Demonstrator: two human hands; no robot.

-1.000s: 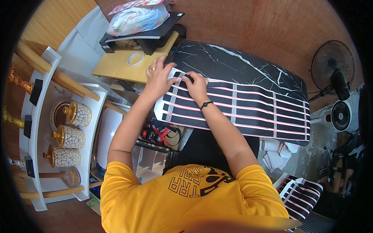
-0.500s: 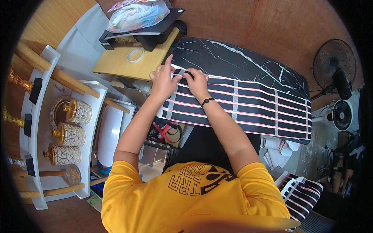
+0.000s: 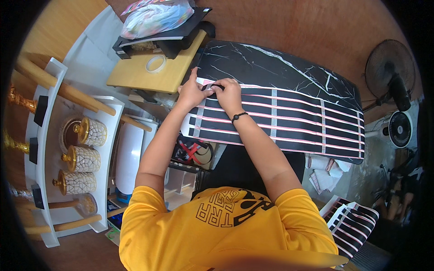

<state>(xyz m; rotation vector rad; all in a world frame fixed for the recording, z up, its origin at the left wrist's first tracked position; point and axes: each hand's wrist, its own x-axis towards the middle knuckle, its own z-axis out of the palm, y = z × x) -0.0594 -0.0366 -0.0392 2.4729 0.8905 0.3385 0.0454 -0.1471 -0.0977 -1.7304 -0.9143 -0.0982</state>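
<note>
We keep both hands together at the far left of the striped black sheet (image 3: pixel 280 122); left hand (image 3: pixel 192 92) and right hand (image 3: pixel 229 94) now pinch a small dark roll (image 3: pixel 211 86) instead of pressing flat, so taping continues.

One clear plastic bag (image 3: pixel 156 17) with pale multicoloured contents lies on a black tray at far left. No labels, signs or screens can be made out.
</note>
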